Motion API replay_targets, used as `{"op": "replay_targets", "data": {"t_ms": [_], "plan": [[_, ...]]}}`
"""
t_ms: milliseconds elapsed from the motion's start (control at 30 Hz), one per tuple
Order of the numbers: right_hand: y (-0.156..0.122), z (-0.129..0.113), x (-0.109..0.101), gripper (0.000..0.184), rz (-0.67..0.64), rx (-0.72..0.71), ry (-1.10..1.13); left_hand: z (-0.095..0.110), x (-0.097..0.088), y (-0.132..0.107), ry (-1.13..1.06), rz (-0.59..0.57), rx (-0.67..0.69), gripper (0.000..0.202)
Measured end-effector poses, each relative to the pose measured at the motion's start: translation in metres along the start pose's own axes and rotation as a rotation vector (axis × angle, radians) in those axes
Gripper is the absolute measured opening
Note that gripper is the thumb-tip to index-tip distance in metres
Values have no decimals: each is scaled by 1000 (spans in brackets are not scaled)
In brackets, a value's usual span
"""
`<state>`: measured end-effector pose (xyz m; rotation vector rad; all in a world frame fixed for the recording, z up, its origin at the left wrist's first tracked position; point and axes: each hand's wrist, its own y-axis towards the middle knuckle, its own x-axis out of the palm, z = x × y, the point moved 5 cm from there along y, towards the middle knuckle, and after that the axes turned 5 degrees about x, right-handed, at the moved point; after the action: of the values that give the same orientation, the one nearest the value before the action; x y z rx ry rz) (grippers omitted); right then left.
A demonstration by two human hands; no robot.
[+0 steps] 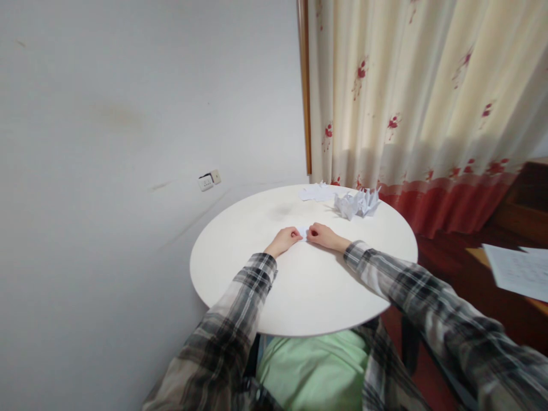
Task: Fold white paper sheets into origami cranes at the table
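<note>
A small piece of white paper [303, 232] lies between my two hands, over the middle of the round white table [240, 251]. My left hand [284, 240] pinches its left side, thumb and fingers pressed together. On the other side my right hand [324, 236] is curled closed, gripping the paper's right side. Both hands rest at the tabletop, and the fingers hide much of the paper, so its folds cannot be made out. Beyond my right hand stand several folded paper cranes [357, 204], bunched together.
Flat white paper sheets [317, 192] lie at the table's far edge, beside the cranes. A wall with a socket [206, 182] borders the left. Behind hangs a flowered curtain [398, 114]. At right, printed sheets [520, 271] rest on a wooden surface.
</note>
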<state>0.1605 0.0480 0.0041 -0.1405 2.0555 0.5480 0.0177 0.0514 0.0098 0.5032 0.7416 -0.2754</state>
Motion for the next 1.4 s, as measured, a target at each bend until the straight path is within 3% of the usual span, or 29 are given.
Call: {"op": "replay_targets", "data": {"t_ms": [233,367,667,933,1133,1300,1400], "plan": [[0,1,-2,8,34,-6,93,4,1,-2,28,-34,36,8],[1,1,-1,18,36,-29,190,18,0,-3,104,-41,144,8],[7,5,-1,19,48,-89,147,24,1,-4,133,-73,203,13],[3,7,-11,27,-68,-166,166,10,-3,-2,208,-19,112,7],[3,11,-14,30,-141,-215,242,-10,-11,0,264,56,-14,24],[3,16,-14,27,-165,-220,297,10,-5,-2,284,32,207,7],[0,17,-17,25,-124,-187,284,22,0,-5,278,-14,293,12]]}}
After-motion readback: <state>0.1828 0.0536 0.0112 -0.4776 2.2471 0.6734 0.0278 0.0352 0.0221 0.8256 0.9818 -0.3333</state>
